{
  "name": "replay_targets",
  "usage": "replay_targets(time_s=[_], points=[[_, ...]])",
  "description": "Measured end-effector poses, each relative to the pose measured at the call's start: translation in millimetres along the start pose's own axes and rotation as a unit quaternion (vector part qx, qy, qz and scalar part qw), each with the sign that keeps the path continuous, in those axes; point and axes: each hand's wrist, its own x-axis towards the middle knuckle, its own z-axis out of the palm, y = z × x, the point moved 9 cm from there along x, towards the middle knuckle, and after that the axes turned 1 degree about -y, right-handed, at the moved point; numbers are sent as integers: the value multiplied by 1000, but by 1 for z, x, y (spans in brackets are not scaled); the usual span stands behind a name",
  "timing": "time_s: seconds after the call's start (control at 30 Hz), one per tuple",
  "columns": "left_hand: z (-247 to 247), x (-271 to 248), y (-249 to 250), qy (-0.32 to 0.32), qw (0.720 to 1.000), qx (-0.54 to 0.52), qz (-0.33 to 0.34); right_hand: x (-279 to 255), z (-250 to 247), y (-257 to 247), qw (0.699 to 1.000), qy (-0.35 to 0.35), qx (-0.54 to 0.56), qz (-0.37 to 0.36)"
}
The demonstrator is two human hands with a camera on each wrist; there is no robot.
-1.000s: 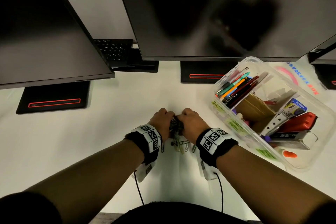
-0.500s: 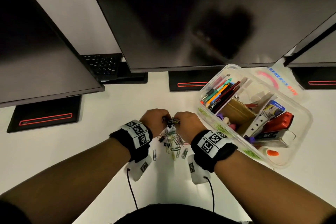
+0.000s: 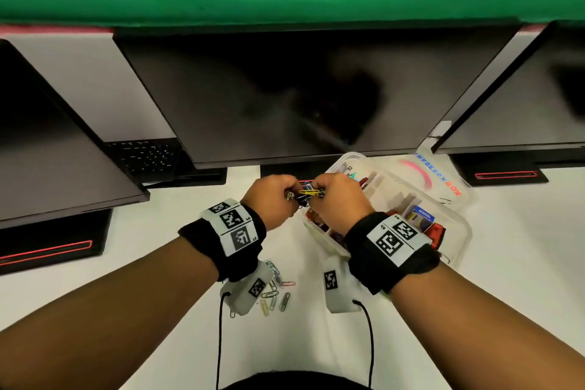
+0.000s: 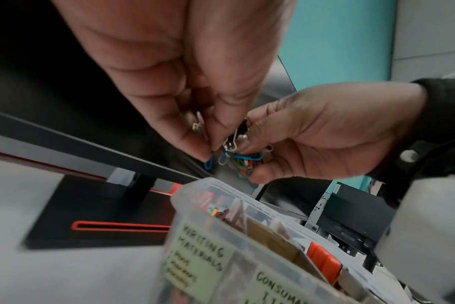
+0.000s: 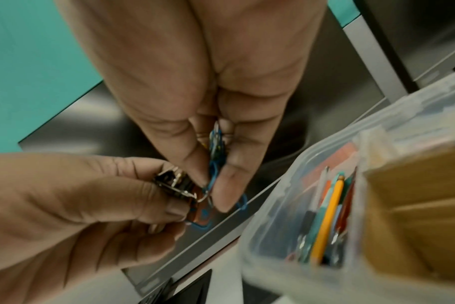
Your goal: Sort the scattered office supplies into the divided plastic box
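Both hands hold one tangled bundle of clips [image 3: 306, 194] in the air, just left of the divided plastic box [image 3: 456, 215]. The bundle is made of coloured paper clips [image 4: 240, 164] and a black binder clip [image 5: 174, 183]. My left hand [image 3: 289, 197] pinches its left side and my right hand [image 3: 320, 191] pinches its right side. The right wrist view shows right fingertips [image 5: 225, 197] pressing blue paper clips [image 5: 214, 168] together. Several loose paper clips [image 3: 274, 291] lie on the white desk under my left wrist.
The box holds pens [image 5: 325, 218], a cardboard divider [image 5: 416, 197], a red stapler [image 3: 437, 233] and small packs, with handwritten labels [image 4: 200, 265] on its side. Three dark monitors [image 3: 285, 95] stand behind on black bases [image 3: 50, 247]. The box lid [image 3: 433, 174] lies behind the box.
Both hands rose from the desk with the clip bundle and moved right toward the box's left corner. Several paper clips stayed behind on the desk. The head view tilted upward.
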Motion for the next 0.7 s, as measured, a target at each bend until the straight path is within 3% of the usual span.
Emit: replay_targets(time_s=[0.4,0.7], points=[[87,47,80,-5,998,-55,-8,4,-61,117,994,31,40,97],[106,60,87,-38,998,-35,-20,15,-64,154,989,26,60,134]])
